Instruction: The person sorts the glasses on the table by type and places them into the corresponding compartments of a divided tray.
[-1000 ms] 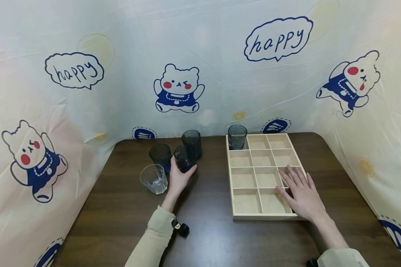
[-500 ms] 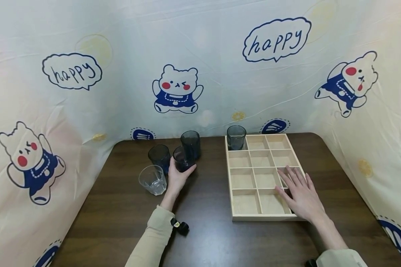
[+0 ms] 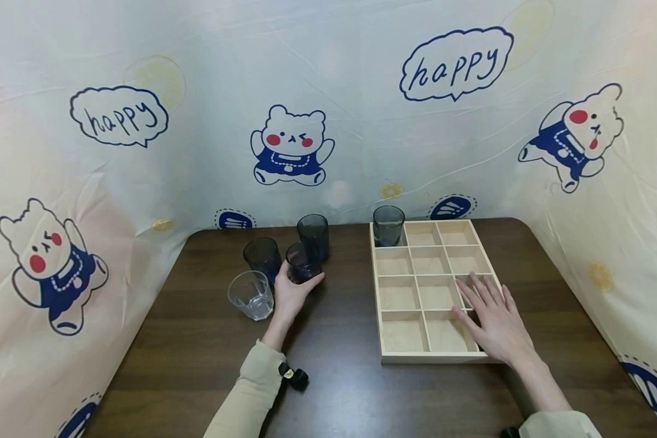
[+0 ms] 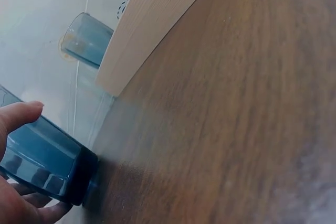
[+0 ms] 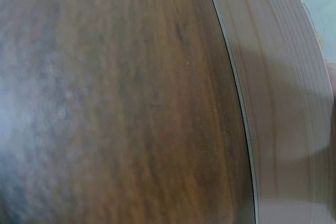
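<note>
My left hand curls round a blue-tinted tumbler; my right hand lies spread. I'd lift straight up, avoiding the smoky glass just beyond.

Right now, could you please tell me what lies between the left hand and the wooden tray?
Only a bare stretch of brown tabletop lies between the left hand and the wooden tray; the head view shows this.
</note>
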Tool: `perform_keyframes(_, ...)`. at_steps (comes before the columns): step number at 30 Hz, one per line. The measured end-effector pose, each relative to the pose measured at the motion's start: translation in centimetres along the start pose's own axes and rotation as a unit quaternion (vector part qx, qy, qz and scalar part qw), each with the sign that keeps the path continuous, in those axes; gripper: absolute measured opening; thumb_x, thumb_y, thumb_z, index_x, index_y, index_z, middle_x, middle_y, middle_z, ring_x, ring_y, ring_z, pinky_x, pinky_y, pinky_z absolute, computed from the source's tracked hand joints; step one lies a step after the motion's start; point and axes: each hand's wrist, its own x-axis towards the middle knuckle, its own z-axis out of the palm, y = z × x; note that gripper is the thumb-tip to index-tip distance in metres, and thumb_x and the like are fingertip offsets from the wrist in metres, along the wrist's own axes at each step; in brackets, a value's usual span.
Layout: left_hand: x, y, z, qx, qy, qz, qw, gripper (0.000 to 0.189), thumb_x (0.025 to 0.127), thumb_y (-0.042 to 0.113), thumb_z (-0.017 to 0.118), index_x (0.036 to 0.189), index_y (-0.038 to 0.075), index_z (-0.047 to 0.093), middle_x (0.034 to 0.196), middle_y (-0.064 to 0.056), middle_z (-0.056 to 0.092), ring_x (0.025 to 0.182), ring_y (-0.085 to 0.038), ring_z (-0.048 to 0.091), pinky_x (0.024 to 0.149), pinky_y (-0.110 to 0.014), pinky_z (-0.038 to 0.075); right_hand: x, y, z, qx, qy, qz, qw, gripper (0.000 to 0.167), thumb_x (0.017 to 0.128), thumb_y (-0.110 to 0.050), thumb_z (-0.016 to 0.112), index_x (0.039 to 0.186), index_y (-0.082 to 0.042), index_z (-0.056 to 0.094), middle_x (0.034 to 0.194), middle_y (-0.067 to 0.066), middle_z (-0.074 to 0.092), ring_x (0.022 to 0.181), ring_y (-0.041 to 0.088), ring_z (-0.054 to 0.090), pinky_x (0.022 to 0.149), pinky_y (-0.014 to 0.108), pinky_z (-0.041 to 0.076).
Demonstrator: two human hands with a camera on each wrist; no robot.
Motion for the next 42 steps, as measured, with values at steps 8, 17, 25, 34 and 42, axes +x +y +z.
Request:
perform_keyframes(8, -0.5, 1.0, -0.2, 0.002, -0.019, -0.019, 0.9996, 0.074, 0.084, 0.019, 0.097, 0.149, 0.008, 0.062, 0.142, -0.02, 0.072, 0.132, -0.035, 0.07, 0.111, -0.05, 0.057, -0.1, 0.0, -0.1, 0.0, 0.002, 0.003, 1.0, 0.071, 0.112, -0.054, 0.055, 0.17, -0.017, 0.04, 0.178, 0.024, 0.032, 0.165, 0.053, 0.024, 0.13, 0.077, 0.014)
perform_keyframes(17, -0.9, 2.3, -0.5, -0.013, -0.052, -0.045, 0.9976, 0.07, 0.082, 0.022, 0.098, 0.143, 0.008, 0.066, 0.139, -0.018, 0.074, 0.128, -0.03, 0.071, 0.107, -0.042, 0.058, -0.2, 0.0, -0.1, 0.005, 0.002, 0.006, 1.0, 0.07, 0.112, -0.053, 0.054, 0.171, -0.018, 0.04, 0.179, 0.024, 0.032, 0.166, 0.052, 0.023, 0.13, 0.078, 0.014)
perform_keyframes(25, -1.4, 3.1, -0.4, -0.006, -0.061, -0.054, 0.9967, 0.07, 0.084, 0.024, 0.097, 0.145, 0.011, 0.066, 0.138, -0.018, 0.074, 0.127, -0.03, 0.073, 0.106, -0.041, 0.059, -0.2, 0.0, 0.0, 0.006, 0.003, 0.006, 1.0, 0.07, 0.112, -0.053, 0.055, 0.17, -0.017, 0.041, 0.178, 0.025, 0.033, 0.167, 0.052, 0.022, 0.13, 0.078, 0.013)
perform_keyframes(34, -1.9, 3.9, 0.3, -0.019, -0.065, -0.05, 0.9964, 0.075, 0.083, 0.026, 0.097, 0.149, 0.012, 0.064, 0.138, -0.018, 0.075, 0.126, -0.031, 0.074, 0.107, -0.045, 0.06, -0.2, -0.1, -0.1, 0.006, 0.001, 0.003, 1.0, 0.07, 0.112, -0.054, 0.054, 0.171, -0.018, 0.04, 0.179, 0.024, 0.032, 0.166, 0.052, 0.023, 0.13, 0.077, 0.015)
perform_keyframes(42, -2.0, 4.5, 1.5, -0.034, -0.06, -0.042, 0.9967, 0.073, 0.082, 0.025, 0.098, 0.146, 0.01, 0.065, 0.131, -0.017, 0.077, 0.118, -0.028, 0.076, 0.101, -0.039, 0.061, 0.0, 0.0, 0.1, 0.003, -0.001, 0.002, 1.0, 0.071, 0.112, -0.054, 0.054, 0.171, -0.018, 0.04, 0.179, 0.024, 0.032, 0.166, 0.052, 0.023, 0.131, 0.077, 0.014)
